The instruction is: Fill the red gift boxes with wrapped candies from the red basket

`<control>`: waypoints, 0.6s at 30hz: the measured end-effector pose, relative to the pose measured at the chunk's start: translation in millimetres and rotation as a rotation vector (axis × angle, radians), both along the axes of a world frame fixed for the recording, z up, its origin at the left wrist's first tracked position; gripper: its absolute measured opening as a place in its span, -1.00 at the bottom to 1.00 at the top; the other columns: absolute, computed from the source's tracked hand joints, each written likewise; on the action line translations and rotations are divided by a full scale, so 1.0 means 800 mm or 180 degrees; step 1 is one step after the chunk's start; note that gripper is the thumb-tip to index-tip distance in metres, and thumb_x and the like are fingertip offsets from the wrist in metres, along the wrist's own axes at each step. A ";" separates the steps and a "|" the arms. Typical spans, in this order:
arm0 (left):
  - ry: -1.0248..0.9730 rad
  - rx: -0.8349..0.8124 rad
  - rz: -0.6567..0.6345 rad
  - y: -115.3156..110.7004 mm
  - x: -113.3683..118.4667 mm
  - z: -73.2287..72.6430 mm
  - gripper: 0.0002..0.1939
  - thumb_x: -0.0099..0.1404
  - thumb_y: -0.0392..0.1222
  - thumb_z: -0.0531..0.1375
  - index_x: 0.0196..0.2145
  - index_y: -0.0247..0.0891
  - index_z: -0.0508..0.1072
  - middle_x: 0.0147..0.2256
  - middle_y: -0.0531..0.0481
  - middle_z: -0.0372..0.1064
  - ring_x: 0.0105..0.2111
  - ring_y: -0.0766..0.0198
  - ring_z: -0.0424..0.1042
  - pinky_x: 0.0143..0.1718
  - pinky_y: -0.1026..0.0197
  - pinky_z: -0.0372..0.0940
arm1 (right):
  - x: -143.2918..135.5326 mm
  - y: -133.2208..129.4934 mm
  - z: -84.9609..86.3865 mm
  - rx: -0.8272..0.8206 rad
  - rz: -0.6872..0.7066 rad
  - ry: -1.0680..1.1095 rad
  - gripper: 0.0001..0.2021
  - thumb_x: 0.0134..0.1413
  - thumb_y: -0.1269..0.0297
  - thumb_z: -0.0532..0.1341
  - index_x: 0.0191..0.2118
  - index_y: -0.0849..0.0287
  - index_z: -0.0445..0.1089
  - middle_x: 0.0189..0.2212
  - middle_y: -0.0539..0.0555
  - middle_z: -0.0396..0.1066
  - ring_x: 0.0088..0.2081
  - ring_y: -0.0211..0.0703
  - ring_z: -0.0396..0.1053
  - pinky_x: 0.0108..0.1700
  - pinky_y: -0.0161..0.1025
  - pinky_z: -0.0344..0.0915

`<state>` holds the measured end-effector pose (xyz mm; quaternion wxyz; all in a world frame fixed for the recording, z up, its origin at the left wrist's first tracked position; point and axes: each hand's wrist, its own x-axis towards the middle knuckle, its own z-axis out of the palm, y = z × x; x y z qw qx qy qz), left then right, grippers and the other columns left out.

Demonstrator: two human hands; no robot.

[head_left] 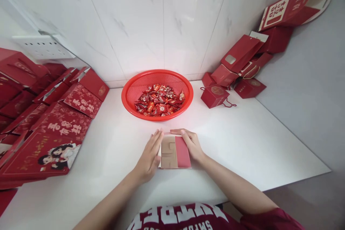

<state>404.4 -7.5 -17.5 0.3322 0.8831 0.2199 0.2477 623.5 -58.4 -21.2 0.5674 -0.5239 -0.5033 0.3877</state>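
A small red cardboard box (169,154) lies on the white table between my hands. Its brown inner side faces up on the left, and a red panel (183,152) covers the right part. My left hand (149,155) rests along the box's left side, fingers stretched out and close together, thumb near its lower left edge. At the upper right corner, my right hand (192,145) touches the box with its fingers extended across the far edge. The box's underside and some fingertips are hidden. Just beyond stands a red plastic basket (126,104) holding many wrapped candies (160,100).
Stacked red gift boxes with white lettering (64,125) fill the left side. Along the right wall are piled red boxes (242,54), and a small box with a cord (215,96) sits before them. A socket strip (43,47) lies by the tiled wall.
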 end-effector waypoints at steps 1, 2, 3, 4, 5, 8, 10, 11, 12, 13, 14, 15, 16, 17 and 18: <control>-0.0093 -0.0087 -0.0195 0.000 0.001 -0.003 -0.18 0.41 0.30 -0.20 0.43 -0.15 -0.37 0.44 -0.17 -0.43 0.41 -0.18 -0.34 0.37 -0.28 -0.32 | -0.002 0.000 0.000 -0.0055 -0.0017 0.0126 -0.54 0.38 -0.02 0.01 -0.15 0.10 0.60 -0.07 0.13 0.53 0.00 -0.01 0.45 0.13 -0.08 0.26; -0.0180 -0.0195 -0.0360 -0.001 0.002 -0.005 -0.04 0.32 0.43 -0.18 0.43 -0.20 -0.42 0.43 -0.21 -0.50 0.40 -0.25 -0.36 0.36 -0.31 -0.33 | -0.005 0.000 -0.001 -0.0105 -0.0039 0.0249 -0.52 0.37 -0.04 0.01 -0.18 0.12 0.60 -0.10 0.13 0.54 -0.03 -0.02 0.46 0.10 -0.10 0.28; -0.0263 -0.0307 -0.0481 -0.001 0.003 -0.006 0.09 0.23 0.52 -0.14 0.42 -0.22 -0.45 0.43 -0.24 -0.56 0.40 -0.30 -0.38 0.35 -0.34 -0.32 | -0.008 0.001 -0.001 -0.0157 -0.0069 0.0369 -0.50 0.36 -0.07 0.00 -0.20 0.14 0.60 -0.14 0.13 0.55 -0.08 -0.02 0.47 0.05 -0.12 0.30; -0.0336 -0.0398 -0.0561 -0.002 0.004 -0.007 0.20 0.14 0.58 -0.08 0.42 -0.23 -0.47 0.43 -0.26 -0.60 0.39 -0.34 -0.39 0.34 -0.37 -0.32 | -0.010 0.001 -0.001 -0.0209 -0.0108 0.0480 -0.48 0.35 -0.10 0.00 -0.23 0.15 0.60 -0.19 0.13 0.56 -0.14 -0.04 0.48 -0.02 -0.14 0.32; -0.0393 -0.0451 -0.0617 -0.004 0.005 -0.008 0.28 0.07 0.60 0.01 0.42 -0.22 -0.48 0.42 -0.28 -0.61 0.39 -0.37 -0.41 0.33 -0.39 -0.32 | -0.013 0.001 -0.002 -0.0264 -0.0142 0.0576 -0.46 0.33 -0.12 0.00 -0.26 0.17 0.59 -0.25 0.13 0.56 -0.22 -0.06 0.48 -0.10 -0.17 0.34; -0.0431 -0.0448 -0.0704 -0.010 0.009 -0.008 0.39 -0.01 0.41 0.31 0.41 -0.18 -0.51 0.41 -0.36 -0.48 0.38 -0.38 -0.31 0.31 -0.42 -0.25 | -0.021 0.004 -0.005 -0.0407 -0.0281 0.0721 -0.41 0.32 -0.17 -0.03 -0.40 0.20 0.51 -0.48 0.07 0.48 -0.44 -0.15 0.38 -0.33 -0.23 0.29; -0.0427 -0.0468 -0.0611 -0.014 0.012 -0.007 0.28 0.09 0.12 0.38 0.41 -0.14 -0.47 0.37 -0.38 -0.27 0.35 -0.30 -0.14 0.28 -0.39 -0.10 | -0.022 0.006 -0.007 -0.0410 -0.0372 0.0630 -0.43 0.34 -0.15 -0.04 -0.45 0.18 0.43 -0.54 0.03 0.41 -0.49 -0.18 0.32 -0.38 -0.25 0.26; -0.0459 -0.0496 -0.0525 -0.014 0.013 -0.007 0.20 0.14 0.00 0.37 0.41 -0.13 -0.42 0.33 -0.36 -0.17 0.32 -0.25 -0.04 0.26 -0.36 -0.01 | -0.022 0.007 -0.006 -0.0371 -0.0394 0.0527 -0.46 0.35 -0.13 -0.04 -0.43 0.18 0.41 -0.52 0.02 0.40 -0.47 -0.18 0.33 -0.37 -0.25 0.27; -0.0514 -0.0498 -0.0408 -0.013 0.013 -0.007 0.14 0.16 -0.09 0.35 0.41 -0.12 -0.36 0.29 -0.34 -0.09 0.29 -0.21 0.02 0.24 -0.33 0.05 | -0.020 0.007 -0.004 -0.0297 -0.0401 0.0390 -0.50 0.35 -0.10 -0.03 -0.38 0.17 0.41 -0.47 0.03 0.42 -0.43 -0.17 0.35 -0.33 -0.25 0.29; -0.0579 -0.0450 -0.0273 -0.010 0.012 -0.006 0.09 0.16 -0.13 0.34 0.41 -0.12 -0.29 0.26 -0.32 -0.05 0.26 -0.19 0.07 0.22 -0.31 0.09 | -0.017 0.007 -0.001 -0.0172 -0.0404 0.0222 -0.55 0.36 -0.07 -0.02 -0.30 0.16 0.42 -0.40 0.05 0.44 -0.36 -0.15 0.39 -0.27 -0.23 0.32; -0.0628 -0.0353 -0.0148 -0.006 0.011 -0.006 0.07 0.13 -0.14 0.35 0.40 -0.12 -0.23 0.23 -0.31 -0.02 0.23 -0.18 0.09 0.20 -0.31 0.12 | -0.014 0.006 0.004 0.0014 -0.0408 0.0026 -0.59 0.37 -0.05 -0.02 -0.21 0.14 0.43 -0.31 0.08 0.46 -0.26 -0.11 0.41 -0.17 -0.19 0.34; -0.0648 -0.0226 -0.0044 -0.002 0.010 -0.006 0.08 0.10 -0.13 0.37 0.39 -0.11 -0.19 0.21 -0.29 0.00 0.21 -0.18 0.09 0.18 -0.31 0.13 | -0.011 0.005 0.010 0.0255 -0.0376 -0.0219 -0.60 0.38 -0.03 -0.03 -0.12 0.12 0.42 -0.19 0.12 0.47 -0.14 -0.07 0.41 -0.06 -0.14 0.34; -0.0633 -0.0100 0.0033 0.003 0.008 -0.005 0.09 0.07 -0.11 0.39 0.38 -0.11 -0.17 0.19 -0.28 0.01 0.20 -0.18 0.09 0.18 -0.32 0.13 | -0.007 0.003 0.017 0.0542 -0.0275 -0.0530 -0.58 0.39 -0.04 -0.06 -0.05 0.10 0.42 -0.06 0.16 0.43 -0.01 -0.03 0.38 0.05 -0.06 0.30; -0.0592 -0.0004 0.0088 0.008 0.007 -0.005 0.11 0.04 -0.09 0.41 0.38 -0.09 -0.15 0.19 -0.27 0.01 0.19 -0.19 0.08 0.17 -0.32 0.13 | -0.004 0.000 0.025 0.0864 -0.0102 -0.0913 -0.55 0.39 -0.06 -0.09 0.00 0.08 0.42 0.06 0.18 0.37 0.11 0.02 0.30 0.16 0.02 0.22; -0.0558 0.0039 0.0124 0.012 0.006 -0.005 0.13 0.02 -0.06 0.43 0.38 -0.08 -0.15 0.19 -0.26 0.01 0.19 -0.19 0.08 0.17 -0.32 0.13 | -0.001 -0.002 0.033 0.1188 0.0130 -0.1341 -0.51 0.38 -0.09 -0.12 0.02 0.04 0.43 0.16 0.18 0.29 0.21 0.06 0.20 0.24 0.10 0.10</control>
